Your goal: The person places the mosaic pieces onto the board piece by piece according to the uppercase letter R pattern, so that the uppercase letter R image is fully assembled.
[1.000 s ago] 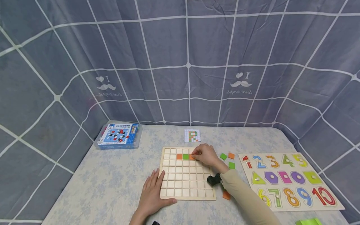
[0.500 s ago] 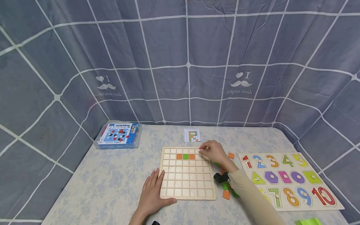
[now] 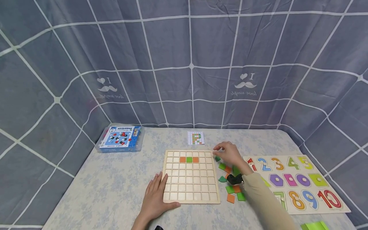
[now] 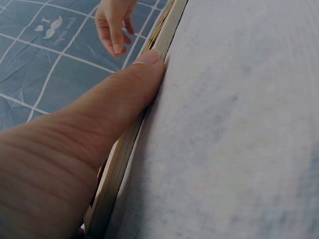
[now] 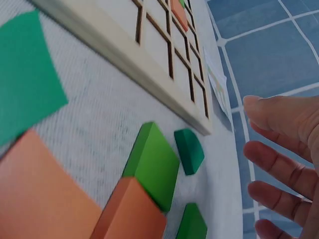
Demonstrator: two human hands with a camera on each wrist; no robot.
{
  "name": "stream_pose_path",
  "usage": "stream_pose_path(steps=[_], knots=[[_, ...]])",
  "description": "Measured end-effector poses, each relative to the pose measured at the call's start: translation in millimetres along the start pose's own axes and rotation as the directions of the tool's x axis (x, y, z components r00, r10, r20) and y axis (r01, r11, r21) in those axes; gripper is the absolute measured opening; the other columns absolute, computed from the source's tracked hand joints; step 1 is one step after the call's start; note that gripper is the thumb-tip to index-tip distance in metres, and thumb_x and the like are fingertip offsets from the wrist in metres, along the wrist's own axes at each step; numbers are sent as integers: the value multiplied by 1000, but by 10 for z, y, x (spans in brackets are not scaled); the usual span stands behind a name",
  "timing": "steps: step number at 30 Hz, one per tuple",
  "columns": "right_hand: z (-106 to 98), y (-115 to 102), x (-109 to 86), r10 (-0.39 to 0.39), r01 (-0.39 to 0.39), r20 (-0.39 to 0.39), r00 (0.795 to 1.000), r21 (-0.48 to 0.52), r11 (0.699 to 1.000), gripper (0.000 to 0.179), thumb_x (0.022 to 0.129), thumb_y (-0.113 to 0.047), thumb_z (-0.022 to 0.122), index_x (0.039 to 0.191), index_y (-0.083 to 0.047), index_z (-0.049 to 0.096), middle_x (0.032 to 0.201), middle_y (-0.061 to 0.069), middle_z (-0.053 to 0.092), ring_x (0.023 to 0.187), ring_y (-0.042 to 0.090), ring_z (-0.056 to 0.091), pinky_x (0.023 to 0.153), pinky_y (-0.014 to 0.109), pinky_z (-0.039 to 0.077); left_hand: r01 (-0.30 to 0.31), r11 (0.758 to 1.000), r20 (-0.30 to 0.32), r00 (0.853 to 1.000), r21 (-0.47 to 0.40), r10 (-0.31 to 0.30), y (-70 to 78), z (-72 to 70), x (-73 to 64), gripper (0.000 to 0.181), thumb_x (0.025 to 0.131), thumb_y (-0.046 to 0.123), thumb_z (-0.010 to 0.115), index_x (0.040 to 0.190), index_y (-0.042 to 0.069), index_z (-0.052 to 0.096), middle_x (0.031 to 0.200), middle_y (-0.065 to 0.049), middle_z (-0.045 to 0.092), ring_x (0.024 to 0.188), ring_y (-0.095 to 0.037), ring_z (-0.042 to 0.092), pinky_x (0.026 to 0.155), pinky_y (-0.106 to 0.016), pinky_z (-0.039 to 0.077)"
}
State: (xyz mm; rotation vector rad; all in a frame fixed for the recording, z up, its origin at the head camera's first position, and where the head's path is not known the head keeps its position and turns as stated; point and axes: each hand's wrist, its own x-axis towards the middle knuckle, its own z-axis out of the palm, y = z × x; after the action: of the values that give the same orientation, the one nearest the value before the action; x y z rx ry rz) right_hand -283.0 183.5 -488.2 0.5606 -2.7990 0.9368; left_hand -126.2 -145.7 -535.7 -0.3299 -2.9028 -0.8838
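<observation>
A wooden grid board [image 3: 190, 177] lies flat, with an orange, a green and an orange square tile [image 3: 189, 159] side by side in its second row. My left hand [image 3: 155, 195] rests at its lower left corner, fingers along the left side; in the left wrist view the thumb [image 4: 122, 94] presses the frame's edge. Above the board's upper right corner hovers my right hand [image 3: 230, 153]. Its fingers are loosely bent and hold nothing in the right wrist view. Below it lies a dark green quarter-round piece [image 5: 189, 151], with a light green square tile [image 5: 153, 164] close by.
Several loose orange and green tiles [image 3: 230, 198] lie right of the board. A pattern card [image 3: 196, 138] lies behind it. At right is a number and shape puzzle board [image 3: 305, 181], with a bright green object [image 3: 314, 226] in front. A clear plastic case [image 3: 120, 138] stands back left.
My right hand has let go of the second orange tile, now in the grid, and moved right, off the board. The left hand stays in place.
</observation>
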Motion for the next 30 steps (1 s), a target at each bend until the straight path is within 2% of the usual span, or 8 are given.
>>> stream_pose_path(steps=[5, 13, 21, 30], knots=[[-7, 60, -30, 13, -13, 40, 999, 3, 1000, 11, 85, -22, 73, 93, -15, 75, 91, -3, 66, 91, 26, 55, 85, 51, 37, -4, 1000, -8, 1000, -11, 4, 6, 1, -10, 116, 62, 71, 72, 148, 5, 32, 151, -21, 25, 140, -36, 14, 108, -54, 14], [-30, 108, -57, 12, -11, 118, 993, -4, 1000, 13, 83, -19, 74, 95, -14, 75, 94, -2, 66, 94, 29, 54, 87, 56, 34, -16, 1000, -19, 1000, -4, 16, 4, 6, -18, 115, 62, 71, 72, 148, 4, 33, 150, -21, 26, 140, -37, 16, 107, -54, 15], [-43, 144, -58, -3, 9, 187, 982, -36, 999, 18, 79, -20, 78, 96, -15, 75, 96, -1, 66, 89, 26, 52, 84, 55, 31, -18, 1000, -21, 1000, 1, 18, -1, 7, -17, 115, 62, 72, 71, 148, 4, 33, 150, -21, 27, 140, -37, 16, 107, -54, 15], [-64, 125, -60, 8, 11, 213, 977, -86, 996, 19, 79, -20, 79, 97, -16, 75, 97, -2, 66, 86, 23, 50, 80, 51, 32, 0, 1000, -6, 1000, 5, 0, -6, 12, 2, 117, 61, 73, 71, 148, 6, 32, 151, -20, 25, 140, -36, 14, 108, -54, 14]])
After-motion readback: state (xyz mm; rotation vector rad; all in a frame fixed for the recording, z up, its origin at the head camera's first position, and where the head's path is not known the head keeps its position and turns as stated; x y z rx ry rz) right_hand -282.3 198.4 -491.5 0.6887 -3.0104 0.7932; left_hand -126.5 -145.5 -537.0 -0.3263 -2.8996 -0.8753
